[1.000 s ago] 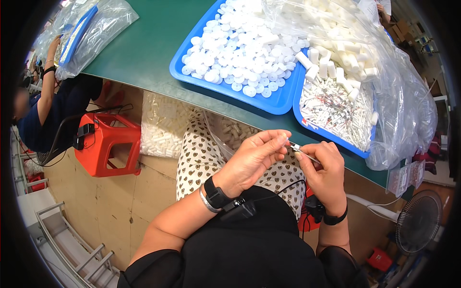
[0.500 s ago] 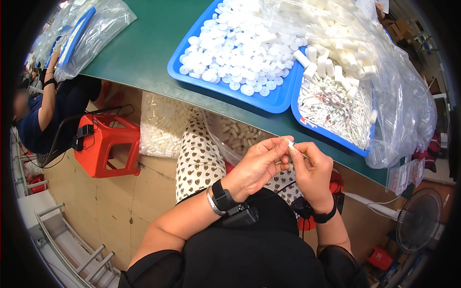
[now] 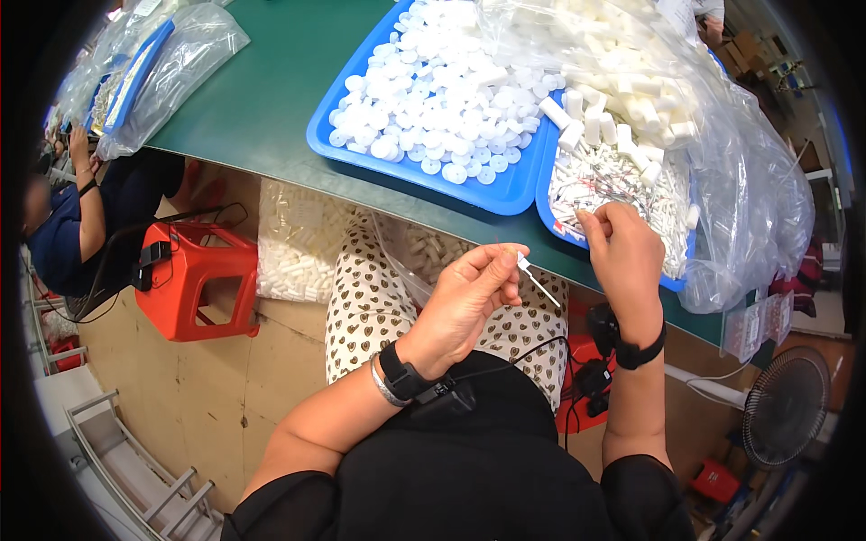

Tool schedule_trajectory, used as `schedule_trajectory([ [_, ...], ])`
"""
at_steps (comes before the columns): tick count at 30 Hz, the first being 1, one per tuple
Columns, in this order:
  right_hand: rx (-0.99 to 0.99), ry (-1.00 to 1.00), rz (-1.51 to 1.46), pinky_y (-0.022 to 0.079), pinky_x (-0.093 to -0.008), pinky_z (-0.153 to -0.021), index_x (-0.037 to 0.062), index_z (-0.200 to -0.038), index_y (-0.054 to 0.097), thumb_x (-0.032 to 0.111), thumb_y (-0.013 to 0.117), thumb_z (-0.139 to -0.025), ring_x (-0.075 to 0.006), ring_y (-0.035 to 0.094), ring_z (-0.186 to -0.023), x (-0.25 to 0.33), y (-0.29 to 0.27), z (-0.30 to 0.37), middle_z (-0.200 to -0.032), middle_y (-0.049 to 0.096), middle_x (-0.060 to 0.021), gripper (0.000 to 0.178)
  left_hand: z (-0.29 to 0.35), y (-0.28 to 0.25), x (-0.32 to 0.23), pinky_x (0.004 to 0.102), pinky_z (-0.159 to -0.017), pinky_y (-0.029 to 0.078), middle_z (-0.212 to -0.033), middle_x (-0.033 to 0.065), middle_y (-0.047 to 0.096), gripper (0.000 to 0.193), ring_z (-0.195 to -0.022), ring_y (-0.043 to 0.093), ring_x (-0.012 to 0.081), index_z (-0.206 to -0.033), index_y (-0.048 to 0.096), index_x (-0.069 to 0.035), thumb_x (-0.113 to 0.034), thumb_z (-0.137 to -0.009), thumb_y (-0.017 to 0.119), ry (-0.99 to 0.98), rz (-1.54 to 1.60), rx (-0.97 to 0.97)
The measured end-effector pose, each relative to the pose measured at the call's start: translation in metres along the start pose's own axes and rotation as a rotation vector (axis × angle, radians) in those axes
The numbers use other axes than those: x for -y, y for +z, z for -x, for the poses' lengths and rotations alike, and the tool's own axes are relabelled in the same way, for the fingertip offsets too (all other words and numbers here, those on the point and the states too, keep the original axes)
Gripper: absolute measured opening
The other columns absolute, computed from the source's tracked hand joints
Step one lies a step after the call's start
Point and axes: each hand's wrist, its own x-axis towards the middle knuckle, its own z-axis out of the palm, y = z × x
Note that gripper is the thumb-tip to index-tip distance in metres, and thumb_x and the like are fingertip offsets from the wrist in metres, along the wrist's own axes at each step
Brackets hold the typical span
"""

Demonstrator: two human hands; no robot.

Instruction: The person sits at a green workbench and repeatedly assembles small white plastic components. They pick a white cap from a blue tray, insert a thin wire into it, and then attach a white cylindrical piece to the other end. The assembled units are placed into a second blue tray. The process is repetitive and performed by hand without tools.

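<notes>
My left hand [image 3: 469, 302] is closed in a pinch on a small white plastic part with a thin stem [image 3: 541, 287]. The stem slants down to the right over my lap; the fingers hide the other end. My right hand [image 3: 629, 257] is over the near edge of the smaller blue tray [image 3: 564, 236], its thumb and bent fingers apart, with nothing visible between them. Many thin white pieces [image 3: 663, 221] fill the near part of that tray, some with dark and red bits. White cylinders [image 3: 595, 122] are heaped behind them.
Beside it, a larger blue tray [image 3: 514, 200] holds white discs [image 3: 442, 99]. Clear plastic bags [image 3: 749, 180] cover the right side of the green table [image 3: 271, 81]. A red stool [image 3: 198, 279] and a co-worker [image 3: 68, 225] are at left, a black fan [image 3: 787, 408] at right.
My hands were together, both at the small white part. My right hand has moved away, up and right to the smaller tray; the left keeps the part, its stem now showing.
</notes>
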Motion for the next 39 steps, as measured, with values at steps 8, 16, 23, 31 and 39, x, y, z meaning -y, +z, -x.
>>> schedule_trajectory([
  [8, 0.106, 0.219, -0.058, 0.047, -0.0387, -0.058, 0.0025, -0.073, 0.065, 0.013, 0.068, -0.081, -0.0293, 0.061, -0.059, -0.007, 0.005, -0.004, -0.065, 0.062, -0.0108, 0.014, 0.001, -0.001, -0.001, 0.0296, -0.085, 0.054, -0.103, 0.0071, 0.065, 0.041, -0.093, 0.065, 0.0141, -0.127, 0.055, 0.000, -0.030, -0.100, 0.058, 0.019, -0.085, -0.031],
  [16, -0.030, 0.224, -0.650, 0.045, -0.0223, -0.052, -0.0010, -0.086, 0.060, 0.000, 0.061, -0.088, -0.0065, 0.059, -0.056, -0.009, -0.002, 0.013, -0.070, 0.066, -0.0067, 0.002, -0.003, 0.010, -0.017, 0.0301, -0.089, 0.054, -0.110, 0.0128, 0.064, 0.042, -0.099, 0.066, 0.0179, -0.132, 0.051, 0.002, -0.028, -0.102, 0.054, 0.117, -0.064, -0.045],
  [23, 0.042, -0.030, -0.743, 0.048, -0.0232, -0.054, -0.0008, -0.088, 0.060, -0.005, 0.063, -0.083, -0.0097, 0.060, -0.057, 0.003, -0.005, 0.036, -0.073, 0.065, -0.0058, 0.007, -0.015, 0.030, -0.029, 0.0315, -0.089, 0.055, -0.106, 0.0120, 0.065, 0.043, -0.098, 0.066, 0.0185, -0.132, 0.050, 0.003, -0.028, -0.102, 0.055, 0.189, -0.035, -0.017],
  [31, -0.062, -0.192, -0.589, 0.046, -0.0248, -0.052, 0.0003, -0.088, 0.062, -0.007, 0.067, -0.078, -0.0124, 0.057, -0.055, 0.007, -0.010, 0.034, -0.071, 0.062, -0.0055, 0.014, -0.022, 0.032, -0.022, 0.0318, -0.088, 0.055, -0.103, 0.0107, 0.066, 0.041, -0.098, 0.066, 0.0185, -0.129, 0.054, 0.002, -0.026, -0.100, 0.057, 0.197, -0.065, -0.037],
  [39, -0.040, -0.213, -0.516, 0.045, -0.0256, -0.051, 0.0004, -0.087, 0.061, -0.006, 0.068, -0.079, -0.0130, 0.057, -0.055, 0.008, -0.011, 0.034, -0.072, 0.060, -0.0054, 0.012, -0.022, 0.028, -0.022, 0.0314, -0.089, 0.055, -0.101, 0.0101, 0.066, 0.039, -0.098, 0.067, 0.0184, -0.128, 0.054, 0.002, -0.025, -0.100, 0.058, 0.194, -0.067, -0.046],
])
